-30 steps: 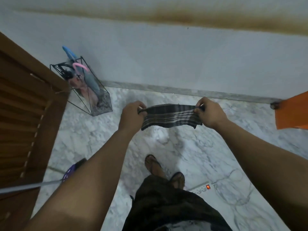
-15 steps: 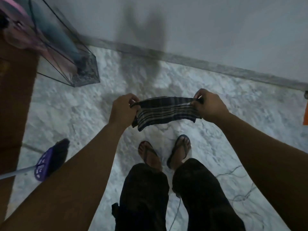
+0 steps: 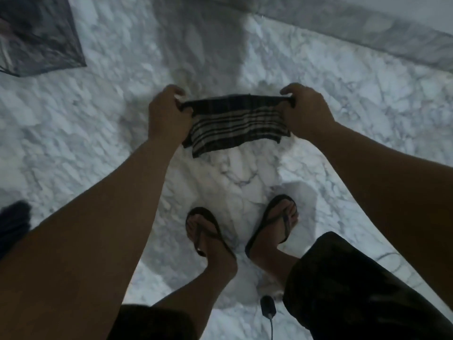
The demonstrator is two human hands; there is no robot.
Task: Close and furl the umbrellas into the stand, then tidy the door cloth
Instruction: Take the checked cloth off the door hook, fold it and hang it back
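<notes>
Hands [image 3: 169, 114] lowered (marble floor [image 3: 73, 143] nearer), pinching soft striped cloth [image 3: 235, 122]

I see a dark cloth [image 3: 235, 122] with pale stripes, white grey-veined marble floor [image 3: 98, 123], black sandals [image 3: 272, 223], perhaps black shorts [image 3: 343, 278].

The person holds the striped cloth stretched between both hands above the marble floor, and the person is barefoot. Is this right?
Not quite. The head view shows the left hand and the right hand holding the striped cloth stretched above the marble floor, as you say. But the person is not barefoot: each foot wears a dark flip-flop.
</notes>
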